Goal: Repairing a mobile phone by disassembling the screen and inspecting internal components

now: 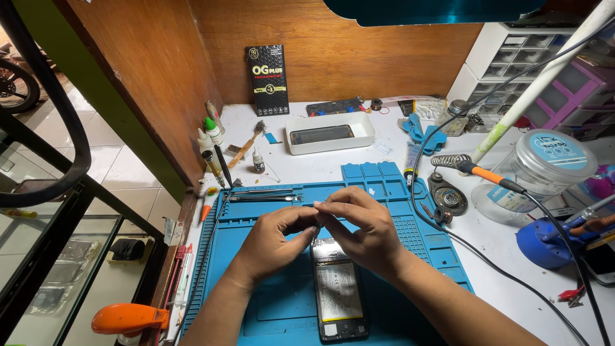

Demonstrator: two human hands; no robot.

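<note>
An opened phone (339, 291) lies face down on the blue work mat (269, 301), its battery and inner board exposed. My left hand (272, 242) and my right hand (360, 227) meet just above the phone's top end, fingertips pinched together around something tiny that I cannot make out. Two metal tweezers (262, 195) rest on the mat beyond my hands.
A white tray (330, 134) holding a dark phone part sits behind the mat. Small bottles (211, 138) line the left wall. A soldering iron (490, 174) in its coil stand, a clear jar (544, 166) and drawer units (512, 61) crowd the right. Cables cross the white table.
</note>
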